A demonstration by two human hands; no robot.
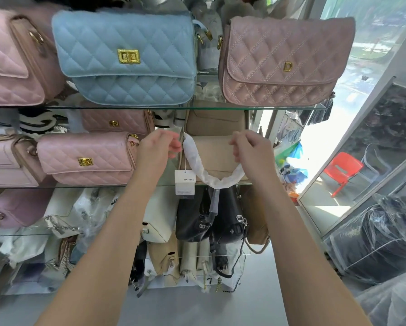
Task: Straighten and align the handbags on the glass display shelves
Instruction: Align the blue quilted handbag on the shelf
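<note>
Our left hand [158, 145] and right hand [251, 147] are raised side by side, fingers curled, one at each top corner of the beige bag [211, 151]. We cannot tell whether either hand really grips it. The bag stands between our hands on a glass shelf [103, 186], its front facing us.

Above the left hand, one shelf up, sits a blue quilted bag [126, 57]. A mauve quilted bag [282, 62] stands above the right hand. Just left of the left hand is a pink quilted bag [86, 158], on the same shelf as the beige one. Below our hands, black bags [197, 220] hang close together.

The beige bag's handle [197, 165], wrapped in white, droops across its front between our hands. A white tag [184, 183] hangs under the left hand.
</note>
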